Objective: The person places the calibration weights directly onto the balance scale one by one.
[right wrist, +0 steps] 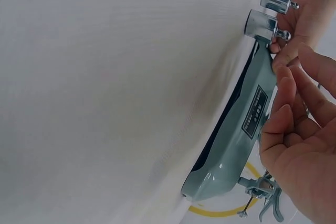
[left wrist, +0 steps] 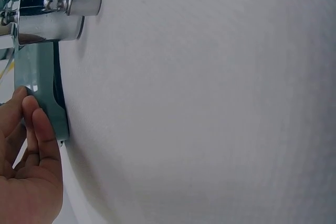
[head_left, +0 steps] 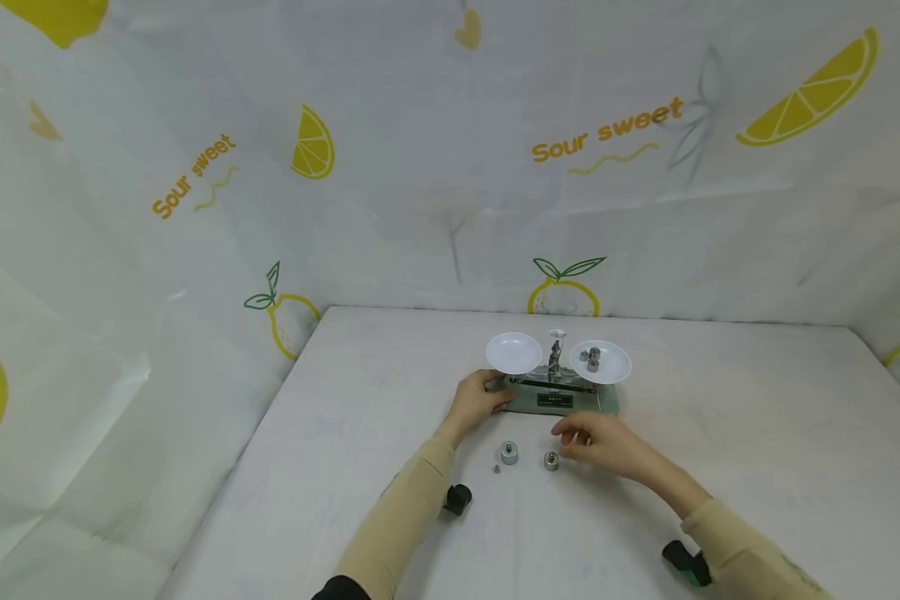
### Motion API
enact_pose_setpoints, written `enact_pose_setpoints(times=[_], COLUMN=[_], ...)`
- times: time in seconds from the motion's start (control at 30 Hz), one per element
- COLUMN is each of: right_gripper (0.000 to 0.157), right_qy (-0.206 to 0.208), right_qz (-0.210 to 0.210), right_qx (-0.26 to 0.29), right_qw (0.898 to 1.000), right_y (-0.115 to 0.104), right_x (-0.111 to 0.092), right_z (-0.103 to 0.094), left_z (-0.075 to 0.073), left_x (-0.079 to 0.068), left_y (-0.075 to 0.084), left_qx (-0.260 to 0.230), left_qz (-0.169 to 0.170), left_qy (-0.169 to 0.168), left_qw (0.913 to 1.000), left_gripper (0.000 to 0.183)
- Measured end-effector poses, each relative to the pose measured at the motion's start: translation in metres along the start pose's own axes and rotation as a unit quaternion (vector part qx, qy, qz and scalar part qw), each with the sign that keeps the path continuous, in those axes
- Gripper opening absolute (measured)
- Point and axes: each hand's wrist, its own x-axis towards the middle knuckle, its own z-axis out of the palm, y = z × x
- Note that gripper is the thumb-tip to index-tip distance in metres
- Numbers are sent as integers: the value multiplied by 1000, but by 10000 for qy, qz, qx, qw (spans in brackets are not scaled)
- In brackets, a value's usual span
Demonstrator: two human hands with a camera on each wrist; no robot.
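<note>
A small two-pan scale [head_left: 603,402] stood on the pale table [head_left: 720,417], ahead of the person, its green base bearing a dark label [head_left: 555,401]. The left hand [head_left: 474,402] held the left end of that base, thumb in front and fingers bent round behind — a narrow grip on the edge. The right hand [head_left: 603,440] was just in front of the scale, its fingers loosely bent with a narrow gap between thumb and forefinger; nothing showed between them. Its thumb was just beside a metal weight [head_left: 551,462] upright on the table, though whether the two touched could not be told. A larger weight [head_left: 508,453] stood to the left of that one, with a tiny weight [head_left: 497,469] near it. The left pan [head_left: 514,353] was bare, while the right pan [head_left: 617,367] carried small metal weights [head_left: 593,360] — a taller one among them. Behind hung a white sheet [head_left: 420,233] printed with lemons.
</note>
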Motion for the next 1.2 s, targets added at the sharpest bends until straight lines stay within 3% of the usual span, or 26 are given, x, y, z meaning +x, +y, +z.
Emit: enact_pose_setpoints(times=[0.67, 1.2], right_gripper=[20, 15], right_qy=[-766, -642], right_qz=[262, 165], right_qx=[-81, -572], right_qw=[9967, 9962], right_y=[-1, 0], right_x=[9, 10], right_z=[16, 19], left_z=[-1, -2], left_x=[-1, -2], left_y=[1, 2], left_qx=[-134, -122], left_qz=[-83, -75], left_qy=[12, -4], left_qw=[9999, 9999], left_gripper=[44, 44])
